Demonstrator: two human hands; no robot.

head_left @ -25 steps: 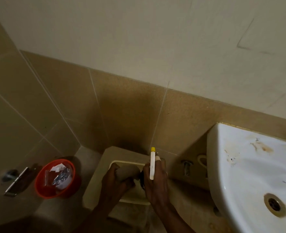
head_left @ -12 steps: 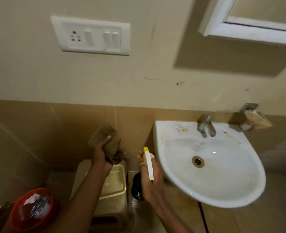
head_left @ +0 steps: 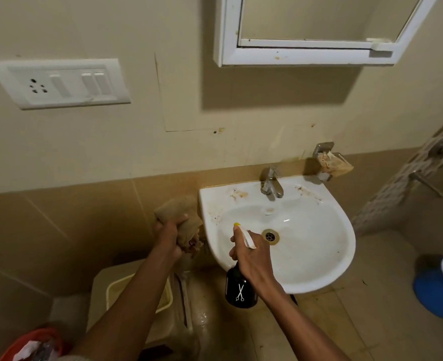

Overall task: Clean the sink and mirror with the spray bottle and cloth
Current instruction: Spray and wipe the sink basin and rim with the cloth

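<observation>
A white wall sink (head_left: 327,246) with brown stains on its rim hangs right of centre, a chrome tap (head_left: 271,183) at its back. My right hand (head_left: 252,259) grips a black spray bottle (head_left: 239,290) with a white head and yellow nozzle, held over the sink's left front edge, nozzle toward the bowl. Just left of the sink, my left hand (head_left: 167,237) holds a bunched brown cloth (head_left: 180,216) in the air. The white-framed mirror (head_left: 308,29) hangs on the wall above the sink.
A switch panel (head_left: 59,83) sits on the wall at left. A soap holder (head_left: 332,164) is fixed right of the tap. A beige stool (head_left: 137,293) stands below my left arm, a red bin (head_left: 33,345) at bottom left, a blue bucket (head_left: 441,290) at right.
My view has swung up and right from the stool to the sink and mirror. Both hands rose from the stool; the bottle now sits over the sink's edge and the cloth beside it.
</observation>
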